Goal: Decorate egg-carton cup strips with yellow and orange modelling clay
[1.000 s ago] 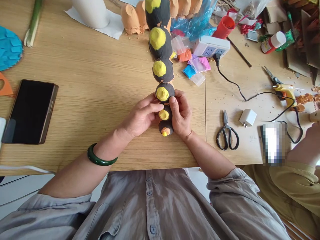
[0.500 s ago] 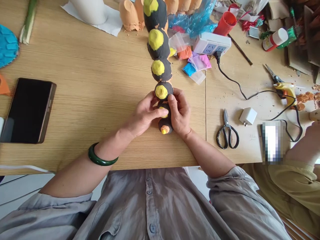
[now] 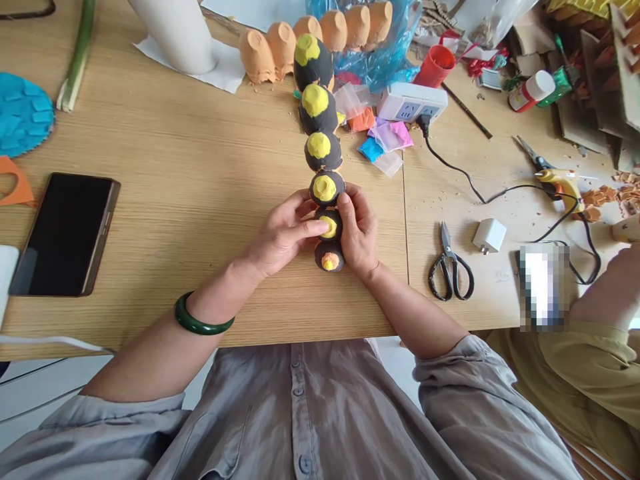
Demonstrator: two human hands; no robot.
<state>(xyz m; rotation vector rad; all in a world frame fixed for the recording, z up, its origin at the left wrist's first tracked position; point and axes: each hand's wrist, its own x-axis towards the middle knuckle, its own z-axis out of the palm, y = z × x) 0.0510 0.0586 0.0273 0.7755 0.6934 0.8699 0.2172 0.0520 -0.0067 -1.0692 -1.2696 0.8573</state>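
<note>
A row of black egg-carton cups with yellow clay caps lies lengthwise on the wooden table, its small end towards me. My left hand wraps that near end from the left, one fingertip pressed on the yellow cap of the second cup. My right hand grips the same end from the right, fingers curled round it. A green bangle sits on my left wrist.
A black phone lies at the left. Scissors, a white charger, a glue gun and a power strip lie to the right. Orange carton cups, clay bags and a white cylinder stand behind. Another person's arm is at the right edge.
My left fingertip has slid onto the yellow cap of the second cup. The view has shifted a little, showing more of the far end of the row. Both hands stay on the near end.
</note>
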